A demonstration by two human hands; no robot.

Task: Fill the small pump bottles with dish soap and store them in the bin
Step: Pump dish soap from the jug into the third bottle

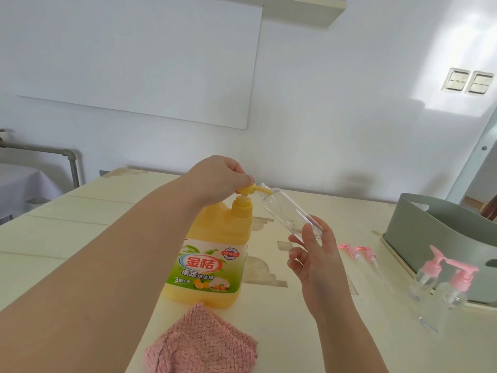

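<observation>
Small clear bottle tips its open mouth onto the yellow soap jug spout.
The left hand curls down over the pump. The right hand pinches the bottle's bottom end, above the table.

We face a plain white wall with a large white panel mounted flat on its left part. Further right is a double light switch, and a bright patch of sunlight falls on the wall around it. A cream-coloured box juts out at the top edge. Below, a pale cream table fills the foreground, its top marked by seams and a few worn, darker patches. At far left we make out a grey pipe bending downward and a surface draped in white cloth. A pale door frame slants along the right edge.
</observation>
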